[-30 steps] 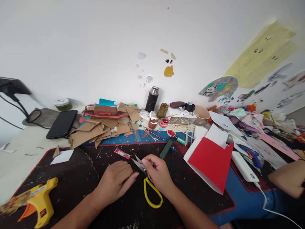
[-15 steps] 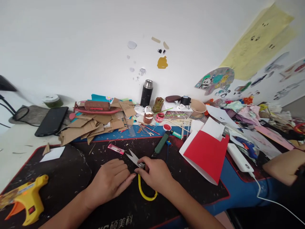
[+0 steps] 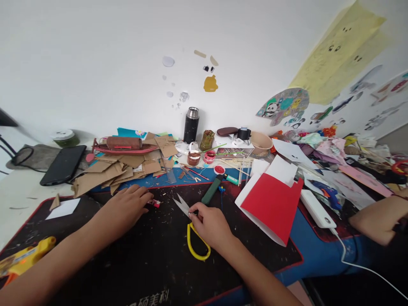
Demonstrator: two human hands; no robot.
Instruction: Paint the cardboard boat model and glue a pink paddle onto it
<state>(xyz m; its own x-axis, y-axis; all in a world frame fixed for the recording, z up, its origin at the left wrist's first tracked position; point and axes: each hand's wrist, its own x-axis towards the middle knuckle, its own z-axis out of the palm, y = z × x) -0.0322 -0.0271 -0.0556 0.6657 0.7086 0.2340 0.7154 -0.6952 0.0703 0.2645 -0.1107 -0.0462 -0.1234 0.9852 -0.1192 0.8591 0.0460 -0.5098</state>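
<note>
My right hand [image 3: 208, 223] pinches a pair of scissors [image 3: 198, 244] near the pivot; the blades are a little apart and point up and left, and the yellow handle hangs toward me. My left hand [image 3: 129, 206] lies over a small pink-and-white packet [image 3: 155, 203], its fingers bent around the packet's left end, which is hidden. Just beyond the scissors is a green utility knife [image 3: 211, 190] on the black mat [image 3: 153, 250].
A yellow glue gun [image 3: 28, 259] lies at the left edge. Cardboard scraps [image 3: 102, 174] and a black bottle [image 3: 191, 125] stand behind. To the right are a red folded sheet [image 3: 270, 204], a white power strip [image 3: 318, 208] and another person's arm [image 3: 376, 219].
My left hand has moved up and left, away from the scissors and onto the packet. The scissors have shifted slightly in my right hand. The view has turned a little to the right.
</note>
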